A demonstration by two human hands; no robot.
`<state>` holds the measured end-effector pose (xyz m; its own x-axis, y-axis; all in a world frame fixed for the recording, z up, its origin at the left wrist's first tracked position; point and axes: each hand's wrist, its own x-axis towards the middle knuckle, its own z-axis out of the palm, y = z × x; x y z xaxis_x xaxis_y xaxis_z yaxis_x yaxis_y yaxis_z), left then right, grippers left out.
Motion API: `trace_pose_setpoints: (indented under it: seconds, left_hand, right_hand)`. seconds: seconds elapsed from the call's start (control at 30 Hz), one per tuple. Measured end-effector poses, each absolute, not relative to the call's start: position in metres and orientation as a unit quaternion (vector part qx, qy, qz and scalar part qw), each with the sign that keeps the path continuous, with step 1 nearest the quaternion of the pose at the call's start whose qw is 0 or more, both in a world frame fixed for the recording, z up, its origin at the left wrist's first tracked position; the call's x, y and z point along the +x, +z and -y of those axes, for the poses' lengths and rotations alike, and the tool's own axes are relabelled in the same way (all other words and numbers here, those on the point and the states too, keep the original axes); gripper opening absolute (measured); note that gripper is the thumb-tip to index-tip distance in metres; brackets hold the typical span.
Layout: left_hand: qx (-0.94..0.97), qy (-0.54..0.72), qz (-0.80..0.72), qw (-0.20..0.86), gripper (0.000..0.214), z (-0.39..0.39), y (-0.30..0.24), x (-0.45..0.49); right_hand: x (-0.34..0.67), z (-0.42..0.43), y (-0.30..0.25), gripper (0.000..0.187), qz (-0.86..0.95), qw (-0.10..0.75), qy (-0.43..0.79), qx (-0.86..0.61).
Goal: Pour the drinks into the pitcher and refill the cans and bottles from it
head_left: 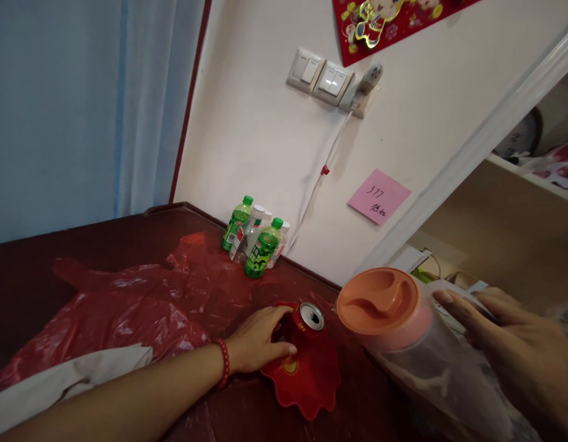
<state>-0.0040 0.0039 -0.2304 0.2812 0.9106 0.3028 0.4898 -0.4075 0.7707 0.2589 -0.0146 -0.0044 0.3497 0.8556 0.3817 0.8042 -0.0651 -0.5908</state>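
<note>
My left hand (260, 341), with a red bead bracelet at the wrist, is wrapped around a red drink can (306, 325) with an opened silver top. The can stands upright on or just over a red scallop-edged plate (306, 383). At the right, my right hand (518, 344) grips the handle of a clear plastic pitcher (444, 380) with an orange lid (378, 301). The pitcher is tilted, its lid toward the can but apart from it. Its lower part runs out of view.
A crumpled red plastic bag (140, 307) and a white cloth-like piece (76, 374) lie on the dark red table (30, 258) at left. Several bottles, including a green-capped bottle (263, 248), stand by the wall. A white cable (327, 159) hangs from the socket. Shelves (532, 178) are at right.
</note>
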Motion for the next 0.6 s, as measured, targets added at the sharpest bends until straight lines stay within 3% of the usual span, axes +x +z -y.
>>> trace_pose_setpoints:
  seconds: [0.6]
  left_hand:
    - [0.751, 0.38, -0.462, 0.278, 0.07, -0.0054, -0.2322, -0.0044]
  right_hand:
    - [0.2661, 0.0137, -0.0076, 0.059, 0.584, 0.378, 0.04, -0.718]
